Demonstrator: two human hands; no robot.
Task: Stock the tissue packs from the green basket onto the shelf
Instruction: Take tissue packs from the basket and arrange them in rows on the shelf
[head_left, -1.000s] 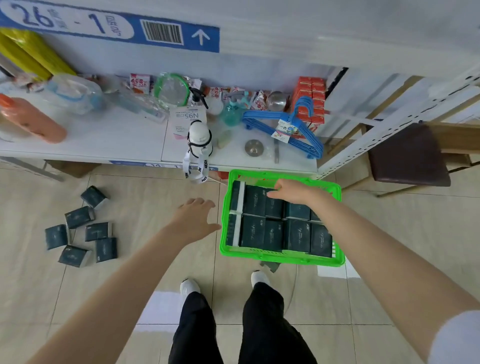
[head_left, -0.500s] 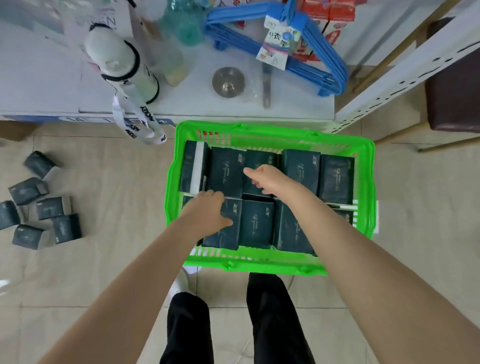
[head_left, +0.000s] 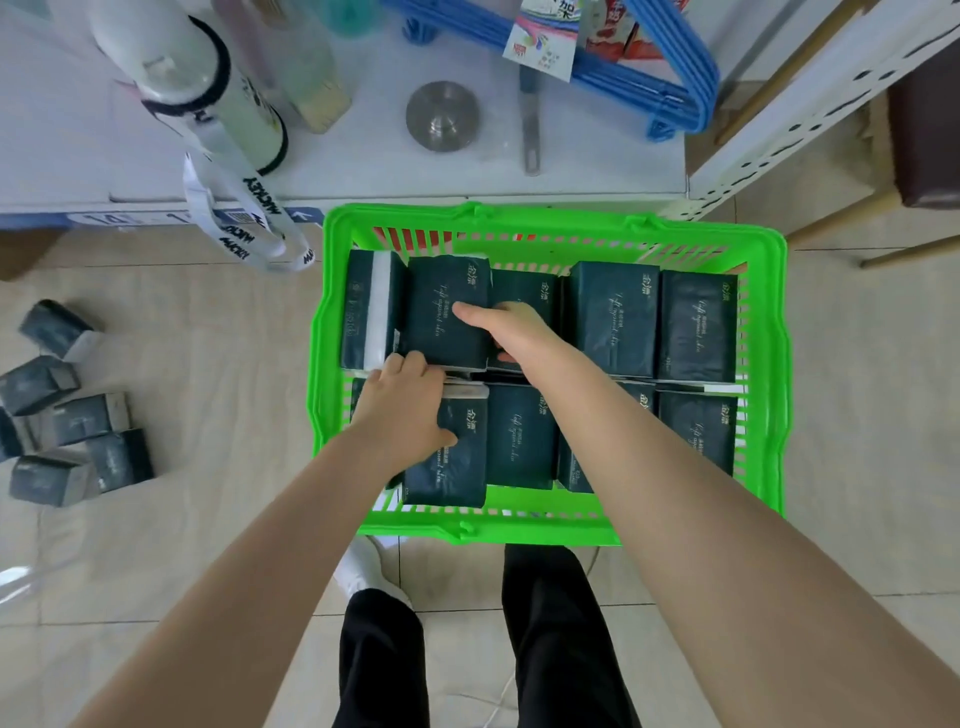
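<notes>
The right hand (head_left: 511, 332) and left hand (head_left: 402, 402) have their fingertips hidden in gaps between the tissue packs (head_left: 613, 317), which lie in 2 rows in the green basket (head_left: 519, 535) before the shelf (head_left: 363, 171). Pack script is too small to read; a strap (head_left: 262, 202) reads "MICKEY". The right hand grips a back-row pack (head_left: 441, 317), thumb across its face; the left hand clasps a front-row pack (head_left: 452, 457).

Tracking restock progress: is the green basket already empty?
No, the green basket holds two rows of dark tissue packs.
</notes>
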